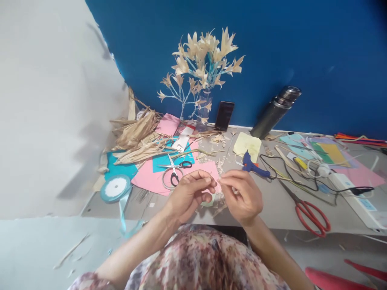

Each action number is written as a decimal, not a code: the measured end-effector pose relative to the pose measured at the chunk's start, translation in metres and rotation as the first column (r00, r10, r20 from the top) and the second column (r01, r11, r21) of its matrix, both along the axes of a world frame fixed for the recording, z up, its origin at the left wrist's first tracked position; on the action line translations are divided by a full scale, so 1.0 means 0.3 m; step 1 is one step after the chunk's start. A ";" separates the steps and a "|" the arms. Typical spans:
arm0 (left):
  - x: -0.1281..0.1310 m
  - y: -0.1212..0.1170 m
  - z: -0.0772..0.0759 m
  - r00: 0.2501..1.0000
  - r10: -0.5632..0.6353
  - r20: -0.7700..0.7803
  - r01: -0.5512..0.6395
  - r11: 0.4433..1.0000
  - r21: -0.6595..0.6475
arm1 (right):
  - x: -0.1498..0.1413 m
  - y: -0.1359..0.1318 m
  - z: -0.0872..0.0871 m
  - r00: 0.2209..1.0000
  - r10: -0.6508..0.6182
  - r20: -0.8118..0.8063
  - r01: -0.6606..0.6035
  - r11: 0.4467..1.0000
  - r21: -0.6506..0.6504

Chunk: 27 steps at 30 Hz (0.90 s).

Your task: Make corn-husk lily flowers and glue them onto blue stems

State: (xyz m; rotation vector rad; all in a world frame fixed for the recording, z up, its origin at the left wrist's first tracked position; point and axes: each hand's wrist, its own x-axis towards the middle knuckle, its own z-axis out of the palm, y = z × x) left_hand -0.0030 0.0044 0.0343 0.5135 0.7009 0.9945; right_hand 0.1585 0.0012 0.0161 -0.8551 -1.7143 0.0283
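Note:
Both hands are raised close together over the front of the table. My left hand (193, 191) has its thumb pressed against its fingers, and anything in that pinch is too small to name. Thumb and fingertips of my right hand (242, 195) also meet, just beside the left fingertips; what they hold cannot be made out. Behind the left hand, black-handled scissors (173, 167) lie spread on pink paper (151, 177) and a blue sheet, over a ring-shaped roll (169, 182). A blue glue gun (254, 166) rests beyond the right hand.
Dried husks (136, 133) and a ribbon spool (115, 188) lie left. A vase of husk flowers (205, 60), a phone (224, 116) and a dark flask (275, 112) stand at the wall. Rightward are red-handled scissors (311, 215), cables and a power strip (356, 199).

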 end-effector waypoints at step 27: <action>0.110 0.223 -0.051 0.972 0.091 -0.216 -0.078 0.995 0.069 | 0.096 0.085 -0.080 0.987 -0.018 -0.161 -0.072 0.841 -0.536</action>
